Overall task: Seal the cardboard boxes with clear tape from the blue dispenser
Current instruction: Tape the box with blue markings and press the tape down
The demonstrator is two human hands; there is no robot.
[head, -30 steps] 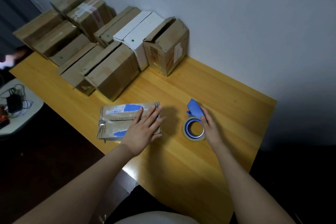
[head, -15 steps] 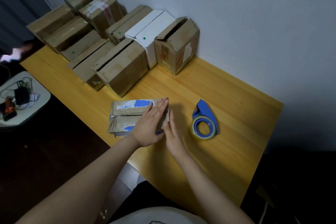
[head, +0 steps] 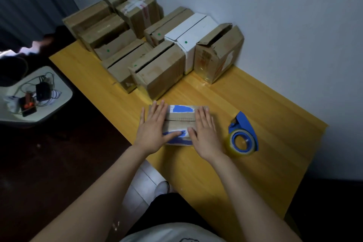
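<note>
Flaps of the small cardboard box (head: 181, 120) lie closed under the left hand (head: 152, 131) and right hand (head: 205, 135), fingers straight, slightly spread, pressing down; its contents are hidden. Just beside it sits the blue dispenser (head: 245, 124).

Blue dispenser (head: 245, 124), yellow table (head: 255, 104)

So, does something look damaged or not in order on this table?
Yes. The small box under the left hand and right hand has torn blue label scraps on top. The brown box at the right end of the row by the wall stands with its top flaps raised and creased.
</note>
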